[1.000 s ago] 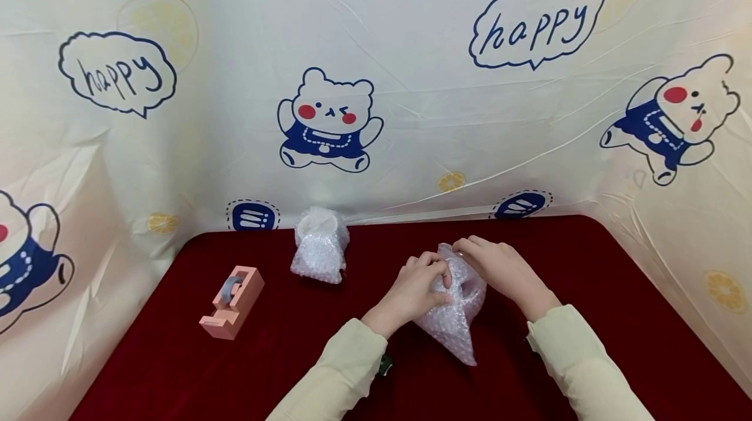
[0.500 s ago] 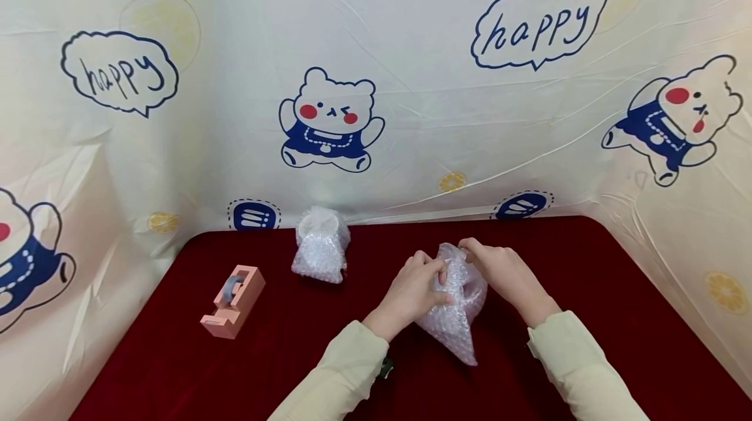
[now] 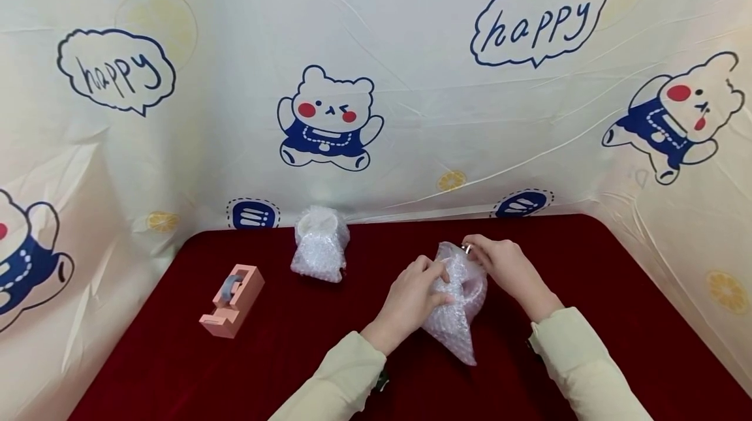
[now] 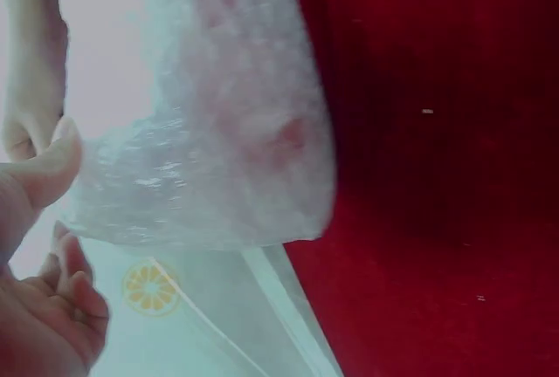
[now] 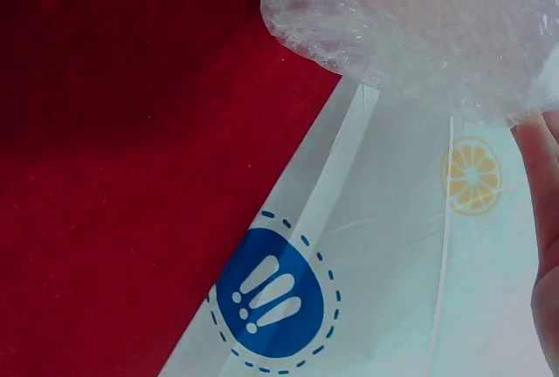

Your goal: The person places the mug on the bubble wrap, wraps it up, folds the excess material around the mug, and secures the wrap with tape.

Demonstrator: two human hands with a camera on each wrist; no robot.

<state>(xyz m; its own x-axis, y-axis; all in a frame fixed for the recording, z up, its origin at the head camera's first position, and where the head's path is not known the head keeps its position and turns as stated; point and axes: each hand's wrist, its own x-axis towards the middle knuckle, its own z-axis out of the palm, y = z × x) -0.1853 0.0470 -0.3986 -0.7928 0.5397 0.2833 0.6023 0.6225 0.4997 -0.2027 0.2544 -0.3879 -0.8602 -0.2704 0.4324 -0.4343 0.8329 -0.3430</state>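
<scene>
A bubble-wrapped bundle [image 3: 449, 323] lies right of centre on the table, its lower corner drawn out to a point. My left hand [image 3: 411, 297] holds its left side, thumb and fingers bent over the wrap. From the far right, my right hand [image 3: 508, 274] reaches over the bundle's top edge with curled fingers. A small shiny white bit shows at those fingertips; its kind is unclear. The left wrist view has the clear wrap [image 4: 210, 133] beside my left thumb [image 4: 48, 172]. In the right wrist view, a finger [image 5: 537, 194] meets the wrap's edge.
A second bubble-wrapped bundle [image 3: 320, 251] stands near the table's back edge, left of centre. The pink tape dispenser [image 3: 232, 300] with a grey-blue roll sits farther left. White printed cloth [image 3: 411, 101] walls the dark red tabletop [image 3: 282, 369] at the back and sides.
My right fingers have drawn back and slightly right along the bundle's top edge, and a shiny white bit now shows at them. My left hand and the bundle stay nearly in place.
</scene>
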